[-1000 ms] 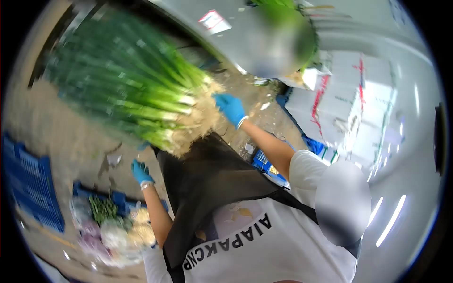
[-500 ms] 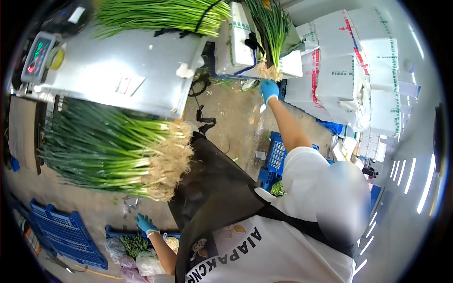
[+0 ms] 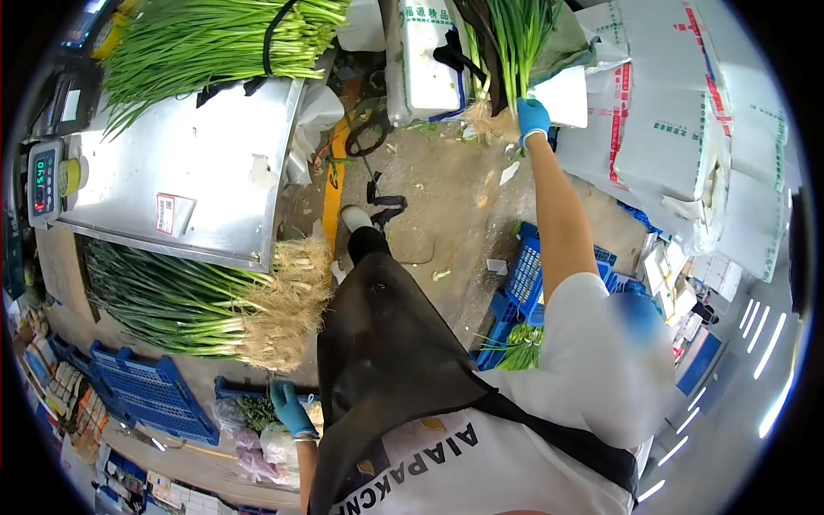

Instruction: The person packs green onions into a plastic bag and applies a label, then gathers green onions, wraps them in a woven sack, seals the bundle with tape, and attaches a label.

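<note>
My right hand [image 3: 532,118], in a blue glove, is closed around the lower stems of green onions [image 3: 520,43] lying on white foam boxes ahead of me. Their pale roots show just left of the glove. My left hand [image 3: 292,410], also gloved in blue, hangs low with its fingers stretched out and nothing in it. Just above it is a large pile of green onions [image 3: 189,305], roots pointing toward my apron. What this pile rests on is hidden.
A metal table [image 3: 215,154] carries a strapped bundle of thin green stalks [image 3: 223,43], with a digital scale display [image 3: 45,184] at its left. White boxes [image 3: 661,112] stand at right. Blue crates [image 3: 525,273] and a blue pallet [image 3: 150,390] are on the floor. A black strap [image 3: 386,202] lies there too.
My right hand has gone from below the roots up to the stems and closed on them. My left hand has shifted toward the root pile. The whole view has moved.
</note>
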The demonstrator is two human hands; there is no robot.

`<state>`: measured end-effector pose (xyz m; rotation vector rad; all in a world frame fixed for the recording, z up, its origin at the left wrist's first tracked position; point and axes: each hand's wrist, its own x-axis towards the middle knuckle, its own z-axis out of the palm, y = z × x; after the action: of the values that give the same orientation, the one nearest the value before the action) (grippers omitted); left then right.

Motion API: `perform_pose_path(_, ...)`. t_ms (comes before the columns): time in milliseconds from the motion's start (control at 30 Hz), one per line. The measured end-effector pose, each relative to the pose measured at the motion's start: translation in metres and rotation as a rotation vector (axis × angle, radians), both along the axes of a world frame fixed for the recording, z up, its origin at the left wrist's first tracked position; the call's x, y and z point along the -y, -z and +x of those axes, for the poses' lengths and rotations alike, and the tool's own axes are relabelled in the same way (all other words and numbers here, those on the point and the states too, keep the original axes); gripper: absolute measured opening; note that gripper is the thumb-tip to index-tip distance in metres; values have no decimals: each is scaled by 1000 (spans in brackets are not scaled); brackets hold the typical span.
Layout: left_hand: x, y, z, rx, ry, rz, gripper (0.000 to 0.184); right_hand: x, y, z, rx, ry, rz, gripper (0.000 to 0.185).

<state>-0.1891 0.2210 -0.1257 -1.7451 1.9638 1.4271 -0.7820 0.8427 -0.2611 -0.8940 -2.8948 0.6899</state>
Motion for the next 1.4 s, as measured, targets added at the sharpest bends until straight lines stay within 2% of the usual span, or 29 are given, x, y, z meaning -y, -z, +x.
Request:
perform_pose_path(33,-5,-12,-21,-5,30,-3,41,-5,4,2,-98,45,-131,40)
perform_pose_path(167,-2,-6,-37,-55,-185,132,41,-23,7,1,-101,49,-169,37)
perform_pose_path(233,1,1,-33,-54,-246,145,40,-4,-16,1,-168,117,45,37)
perform_pose_path(300,-3,-2,-36,-36,-268,119,40,7,-26,-1,-337,183,-371,27)
perform_pose_path(367,-11,-3,-41,-25,-125,102,42,32,-57,8,-352,169,-878,23)
perform_pose_path(400,-17,-5,-48,-20,-49,92,43,31,-54,12,-328,181,-954,21)
perform_pose_path(433,-37,-21,-77,-52,-3,96,44,32,-57,14,-173,271,-864,26)
perform_pose_path(500,-61,-42,-117,-121,240,89,44,29,-44,15,-244,235,-763,39)
perform_pose_path(533,-71,-42,-129,-154,279,114,44,-7,2,13,-273,-46,-458,55)
perform_pose_path(567,-79,-42,-140,-161,320,119,44,20,-30,16,-161,-154,196,54)
perform_pose_path(633,-92,-40,-161,-174,401,125,44,58,-86,11,-84,-237,488,49)
perform_pose_path(667,-97,-31,-164,-213,381,153,43,60,-89,3,-109,-279,433,33)
perform_pose_path(700,-103,-29,-174,-232,412,172,42,62,-81,-6,-91,-226,253,28)
perform_pose_path(767,-127,-22,-202,-271,475,211,40,78,-75,-9,205,-128,88,39)
perform_pose_path(800,-140,-20,-222,-252,542,267,39,72,-52,-12,341,-201,129,47)
perform_pose_path(833,-154,-18,-247,-232,605,320,38,65,-18,-16,356,-170,163,41)
perform_pose_path(933,-211,-13,-333,-380,715,504,33,59,-16,-15,64,-86,-506,26)
perform_pose_path(967,-229,-11,-364,-316,929,343,32,55,-11,-14,-14,-139,-570,28)
perform_pose_path(1000,-251,8,-392,-454,926,488,31,66,-30,-6,-139,-73,-709,27)
perform_pose_path(1033,-285,48,-413,-466,604,820,25,55,-25,-5,-112,-221,-632,24)
perform_pose_path(1067,-301,24,-459,-271,857,778,32,47,-17,1,-225,-376,-520,19)
perform_pose_path(1100,-330,44,-486,-335,839,872,32,35,-19,6,-187,-644,-309,13)
perform_pose_path(1133,-364,60,-510,-413,749,988,31,27,-2,11,-173,-857,232,13)
perform_pose_path(1167,-391,79,-536,-479,614,1113,31,50,-21,15,-124,-429,-440,14)
perform_pose_path(1200,-414,92,-558,-537,468,1213,31,53,-3,14,-235,-373,-643,22)
perform_pose_path(1233,-433,103,-576,-587,381,1276,31,53,9,12,-212,-226,-672,40)
perform_pose_path(1267,-453,111,-587,-480,244,1129,31,67,-6,16,-226,-192,-748,44)
perform_pose_path(1300,-453,111,-592,-445,260,1090,30,77,-30,18,-238,-147,-797,48)
perform_pose_path(1400,-448,106,-605,-359,309,970,32,100,-83,17,-228,-103,-814,45)
